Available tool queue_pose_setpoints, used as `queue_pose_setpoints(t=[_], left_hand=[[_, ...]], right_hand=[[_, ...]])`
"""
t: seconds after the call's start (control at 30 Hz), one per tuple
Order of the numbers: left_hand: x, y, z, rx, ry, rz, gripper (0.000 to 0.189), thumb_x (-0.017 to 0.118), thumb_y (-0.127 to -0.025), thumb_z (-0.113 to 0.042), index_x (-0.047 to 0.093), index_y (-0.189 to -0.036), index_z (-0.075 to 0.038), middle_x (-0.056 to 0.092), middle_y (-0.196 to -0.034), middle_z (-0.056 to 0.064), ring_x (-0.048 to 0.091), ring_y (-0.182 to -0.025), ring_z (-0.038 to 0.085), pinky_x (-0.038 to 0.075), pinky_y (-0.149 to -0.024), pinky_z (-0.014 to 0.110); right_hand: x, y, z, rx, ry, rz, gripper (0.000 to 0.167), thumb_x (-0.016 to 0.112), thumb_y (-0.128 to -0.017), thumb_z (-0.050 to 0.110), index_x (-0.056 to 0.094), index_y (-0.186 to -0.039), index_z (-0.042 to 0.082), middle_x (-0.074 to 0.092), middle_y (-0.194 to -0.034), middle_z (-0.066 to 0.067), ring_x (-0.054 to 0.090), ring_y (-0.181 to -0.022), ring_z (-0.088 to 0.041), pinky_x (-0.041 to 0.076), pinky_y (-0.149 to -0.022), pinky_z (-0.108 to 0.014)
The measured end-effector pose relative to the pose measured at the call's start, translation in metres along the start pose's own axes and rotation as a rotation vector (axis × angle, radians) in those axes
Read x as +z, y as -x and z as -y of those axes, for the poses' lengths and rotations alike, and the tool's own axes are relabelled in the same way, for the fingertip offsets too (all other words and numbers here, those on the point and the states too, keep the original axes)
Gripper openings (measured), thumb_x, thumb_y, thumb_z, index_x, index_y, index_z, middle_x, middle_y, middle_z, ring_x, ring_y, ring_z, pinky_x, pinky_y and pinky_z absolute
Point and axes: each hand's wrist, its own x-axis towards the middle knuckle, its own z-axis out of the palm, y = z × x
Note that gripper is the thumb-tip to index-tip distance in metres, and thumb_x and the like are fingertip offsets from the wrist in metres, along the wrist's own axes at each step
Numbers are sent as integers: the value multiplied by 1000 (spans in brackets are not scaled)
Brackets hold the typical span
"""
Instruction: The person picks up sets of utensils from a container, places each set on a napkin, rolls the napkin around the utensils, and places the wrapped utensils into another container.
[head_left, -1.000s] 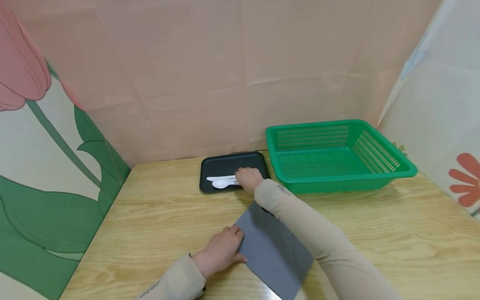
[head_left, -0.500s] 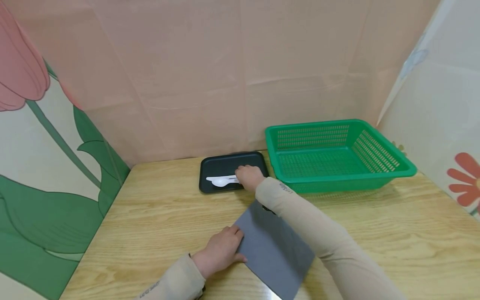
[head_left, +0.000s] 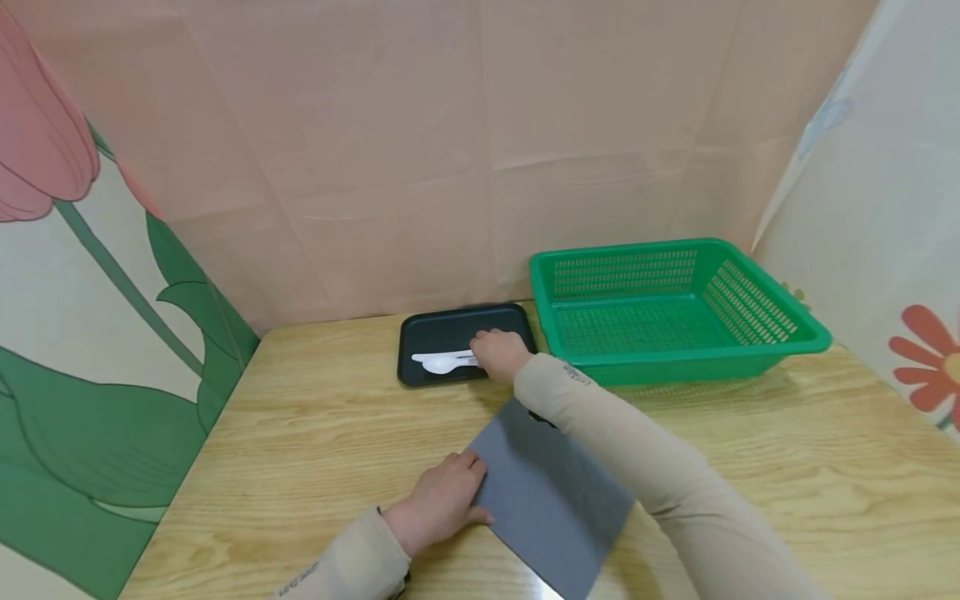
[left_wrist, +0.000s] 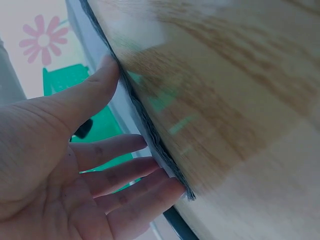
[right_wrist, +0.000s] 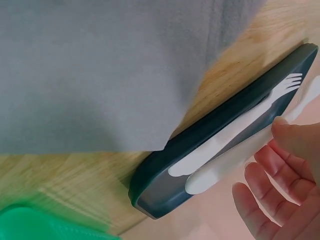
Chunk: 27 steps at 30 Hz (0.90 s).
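Note:
My left hand (head_left: 438,504) rests along the left edge of a folded grey napkin (head_left: 555,500). In the left wrist view, its thumb and slightly bent fingertips touch the napkin's layered edge (left_wrist: 150,125). Farther back, my right hand (head_left: 501,357) reaches over the right part of a small black tray (head_left: 450,321). The right wrist view shows its thumb and index finger pinching a white plastic knife (right_wrist: 235,160), whose far end runs past the thumb. Beside the knife a white plastic fork (right_wrist: 227,137) lies in the tray; its head looks like a smooth oval in the head view.
A green perforated basket (head_left: 690,358) stands at the back right, next to the tray. Wooden tabletop (head_left: 322,433) surrounds the things. A pink cloth backdrop (head_left: 375,167) hangs behind the table, with patterned sheets at both sides.
The fork has shifted slightly toward the knife. My right forearm has edged a little to the right while its hand stays over the tray. The left hand has not visibly moved.

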Motion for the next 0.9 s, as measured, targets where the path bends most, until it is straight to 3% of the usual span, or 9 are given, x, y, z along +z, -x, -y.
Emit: queue_pose_setpoints(t=[0.53,0.9], left_hand=[[0,1,0,-6,3,9,55,75,-71,-45,61,-106,-5,58,-103,4,56,-86,17,51,-66,27],[1,1,0,0,-1,-2,55,75,-72,-45,61,-107,-5,58,-103,5,56,-86,18,51,-65,27]], right_hand=[[-3,1,-1,17,36,42,16,60,-91,19,64,-106,12,63,-104,-4,59,-90,-22,54,-74,-35],[-14,9,-2,-39,36,7,18,61,-91,19,64,-106,11,63,-101,-4,59,-88,-20,54,-75,-32]])
